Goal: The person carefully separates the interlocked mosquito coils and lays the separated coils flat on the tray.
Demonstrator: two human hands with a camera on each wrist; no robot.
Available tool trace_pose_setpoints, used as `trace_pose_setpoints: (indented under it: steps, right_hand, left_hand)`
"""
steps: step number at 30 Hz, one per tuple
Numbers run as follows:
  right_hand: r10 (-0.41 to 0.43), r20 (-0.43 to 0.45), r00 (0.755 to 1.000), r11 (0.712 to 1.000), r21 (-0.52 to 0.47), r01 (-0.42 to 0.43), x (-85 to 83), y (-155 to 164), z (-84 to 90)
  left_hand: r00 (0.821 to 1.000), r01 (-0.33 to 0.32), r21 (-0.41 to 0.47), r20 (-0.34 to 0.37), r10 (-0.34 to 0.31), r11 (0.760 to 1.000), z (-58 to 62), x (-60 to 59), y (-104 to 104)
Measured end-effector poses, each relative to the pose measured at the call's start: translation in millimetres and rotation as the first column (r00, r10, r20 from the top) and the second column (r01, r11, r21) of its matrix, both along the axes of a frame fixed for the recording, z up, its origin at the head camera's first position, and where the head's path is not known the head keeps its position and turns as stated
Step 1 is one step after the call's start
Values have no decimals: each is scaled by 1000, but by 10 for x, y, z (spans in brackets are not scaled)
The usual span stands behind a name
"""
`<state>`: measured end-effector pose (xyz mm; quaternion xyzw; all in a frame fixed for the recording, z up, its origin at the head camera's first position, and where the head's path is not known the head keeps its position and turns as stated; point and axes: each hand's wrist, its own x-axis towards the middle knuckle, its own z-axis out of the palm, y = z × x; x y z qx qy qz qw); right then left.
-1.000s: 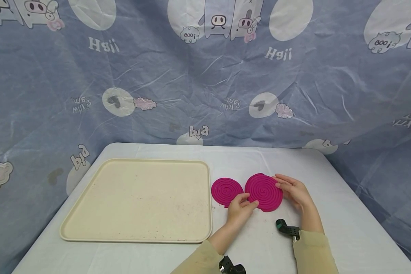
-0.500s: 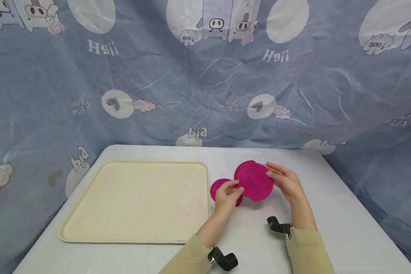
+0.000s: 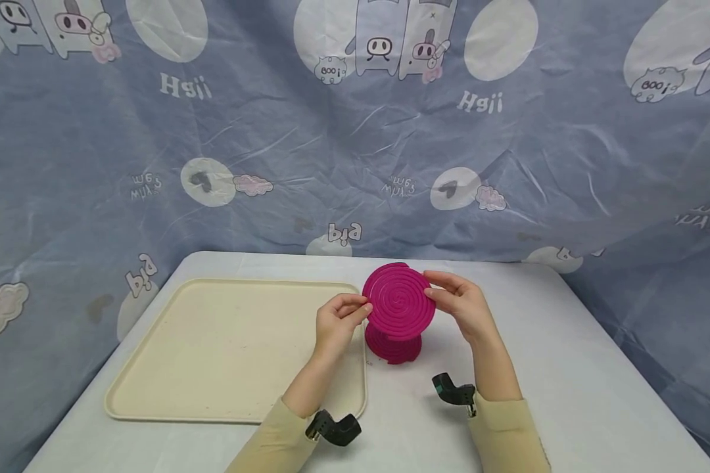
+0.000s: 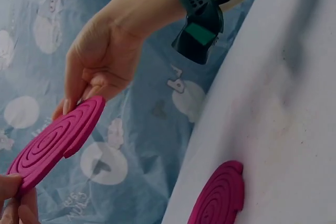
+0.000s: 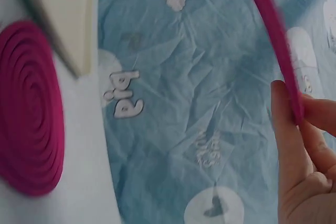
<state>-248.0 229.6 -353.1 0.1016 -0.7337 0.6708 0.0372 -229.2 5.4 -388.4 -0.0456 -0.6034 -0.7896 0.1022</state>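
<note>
Both hands hold a magenta spiral mat (image 3: 399,301) raised above the table, over its twin (image 3: 393,346) lying beside the tray's (image 3: 154,368) right edge. The left hand (image 3: 337,320) pinches its left rim, the right hand (image 3: 461,303) its right rim. It looks light, thin and flexible; opposite edges suit it. The right wrist view shows it edge-on (image 5: 270,30), which the head view does not.

The raised spiral mat (image 3: 399,301) at frame centre is magenta with a concentric spiral groove pattern; the second spiral mat (image 3: 393,347) just below it is the same magenta. The tray (image 3: 236,348) at lower left is cream with faint brownish specks. The table (image 3: 568,368) is white. The backdrop cloth (image 3: 272,131) across the upper frame is grey-blue, printed with white circles, cartoon pigs, pink clouds and white lettering. Both sleeves (image 3: 505,430) are pale yellow.
</note>
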Motion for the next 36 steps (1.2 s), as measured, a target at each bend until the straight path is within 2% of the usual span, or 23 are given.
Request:
trace_pose_setpoints:
  steps: [5, 10, 18, 21, 26, 29, 34, 36]
  right_hand:
    - [41, -6, 999, 998, -45, -41, -1, -219, 78]
    - [52, -11, 999, 994, -100, -53, 30, -368, 45]
    - [-26, -68, 997, 997, -75, 21, 127, -524, -9]
    - [-40, -94, 995, 999, -39, 37, 146, -557, -32]
    - [-55, -120, 991, 994, 90, 66, 166, -636, -46]
    - [-52, -128, 990, 987, 145, 70, 237, -720, 14]
    - [-43, -136, 990, 987, 149, 63, 362, -854, 142]
    - [-44, -129, 991, 991, 122, 60, 340, -875, 112]
  left_hand:
    - [1000, 3, 5, 24, -3, 1000, 76, -53, -251]
    - [999, 32, 3, 21, -32, 999, 173, -54, -425]
    - [998, 60, 59, 9, -60, 996, 220, -50, -515]
    - [997, 73, 93, -1, -74, 993, 233, -39, -517]
    - [990, 139, 167, -59, -131, 976, 251, -17, -497]
    - [984, 175, 221, -74, -162, 959, 250, -11, -477]
    - [971, 233, 280, -113, -209, 931, 246, -2, -445]
    - [962, 266, 292, -136, -235, 919, 248, 11, -429]
